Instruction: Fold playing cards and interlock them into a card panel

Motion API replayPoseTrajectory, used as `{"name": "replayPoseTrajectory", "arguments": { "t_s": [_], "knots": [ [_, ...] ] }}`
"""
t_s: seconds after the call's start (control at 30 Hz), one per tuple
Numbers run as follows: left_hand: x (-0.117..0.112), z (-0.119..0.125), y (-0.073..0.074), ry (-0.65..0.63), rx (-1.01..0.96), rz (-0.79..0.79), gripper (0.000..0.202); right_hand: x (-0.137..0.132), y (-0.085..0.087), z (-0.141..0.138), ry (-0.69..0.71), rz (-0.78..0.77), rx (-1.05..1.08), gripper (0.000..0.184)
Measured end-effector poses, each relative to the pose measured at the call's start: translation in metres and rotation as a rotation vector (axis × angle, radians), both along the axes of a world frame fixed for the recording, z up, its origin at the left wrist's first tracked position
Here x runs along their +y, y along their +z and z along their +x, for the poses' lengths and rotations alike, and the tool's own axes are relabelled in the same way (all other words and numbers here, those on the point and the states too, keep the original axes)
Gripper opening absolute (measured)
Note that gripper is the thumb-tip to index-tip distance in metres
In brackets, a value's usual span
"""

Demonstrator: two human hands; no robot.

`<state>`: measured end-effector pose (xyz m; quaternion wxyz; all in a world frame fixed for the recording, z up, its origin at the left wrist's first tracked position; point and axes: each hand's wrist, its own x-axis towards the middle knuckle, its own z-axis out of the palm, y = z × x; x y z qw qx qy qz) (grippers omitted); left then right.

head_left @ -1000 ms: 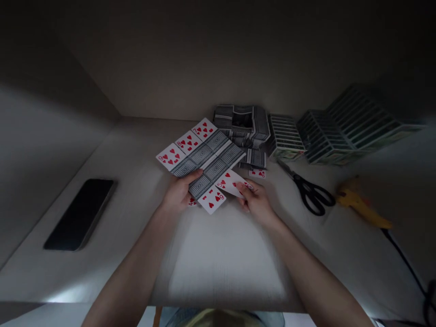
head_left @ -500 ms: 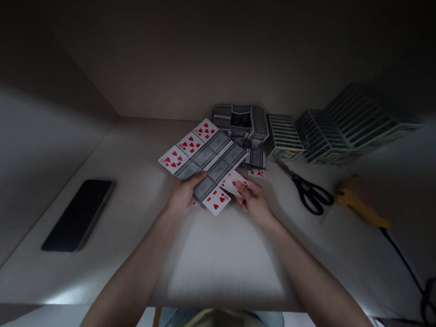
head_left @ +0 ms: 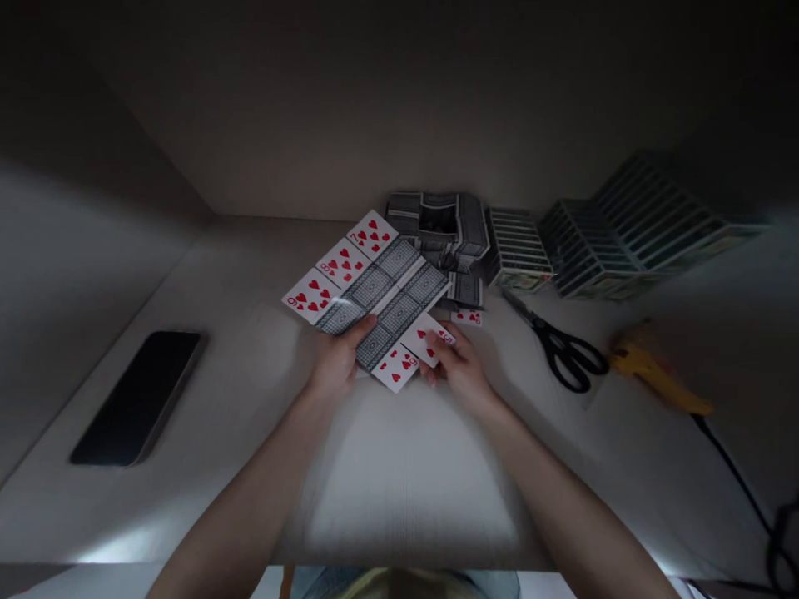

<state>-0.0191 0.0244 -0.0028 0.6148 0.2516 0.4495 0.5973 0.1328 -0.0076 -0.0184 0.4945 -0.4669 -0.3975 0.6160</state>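
Note:
A flat panel of joined playing cards [head_left: 380, 295] lies on the pale desk [head_left: 405, 491], with red heart cards face up along its edges and patterned backs in the middle. My left hand [head_left: 337, 362] grips the panel's near corner, thumb on top. My right hand [head_left: 455, 366] pinches a single heart card [head_left: 426, 339] and holds it against the panel's near right edge, beside a six of hearts [head_left: 396, 368].
Behind the panel stands a card-built box [head_left: 440, 220] and rows of stacked cards [head_left: 521, 249] [head_left: 630, 233]. Black scissors [head_left: 565, 353] and a yellow glue gun [head_left: 655, 374] with a cable lie to the right. A dark phone [head_left: 137, 395] lies at left.
My right hand has slid the single heart card leftward, closer under the panel. The panel has shifted slightly left and away.

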Motion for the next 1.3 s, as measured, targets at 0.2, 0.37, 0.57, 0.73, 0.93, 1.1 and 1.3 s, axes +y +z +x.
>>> {"name": "replayPoseTrajectory", "arguments": {
  "t_s": [0.2,0.37,0.57,0.73,0.93,1.1,1.3],
  "knots": [
    [0.001,-0.006,0.004,0.038,-0.022,0.000,0.046,0.005,-0.004,0.007,-0.066,0.027,-0.097,0.021],
    [-0.001,-0.006,0.010,-0.037,-0.020,0.057,0.054,0.006,-0.009,0.007,-0.126,0.054,-0.143,0.021],
    [-0.002,-0.007,0.010,-0.004,0.021,-0.034,0.058,0.003,-0.010,0.005,-0.115,0.030,-0.178,0.023],
    [-0.002,-0.008,0.008,-0.048,0.012,-0.021,0.057,0.003,-0.006,0.004,-0.081,-0.011,-0.107,0.024],
    [-0.001,-0.008,0.003,-0.047,0.038,-0.070,0.054,0.003,-0.008,0.004,-0.083,-0.047,-0.037,0.027],
    [-0.001,-0.006,0.004,-0.059,0.036,-0.026,0.057,0.004,-0.009,0.005,-0.080,-0.058,-0.022,0.026],
    [-0.002,-0.006,0.004,-0.109,0.036,-0.068,0.055,0.004,-0.007,0.006,-0.056,-0.081,-0.023,0.026]
  ]
}}
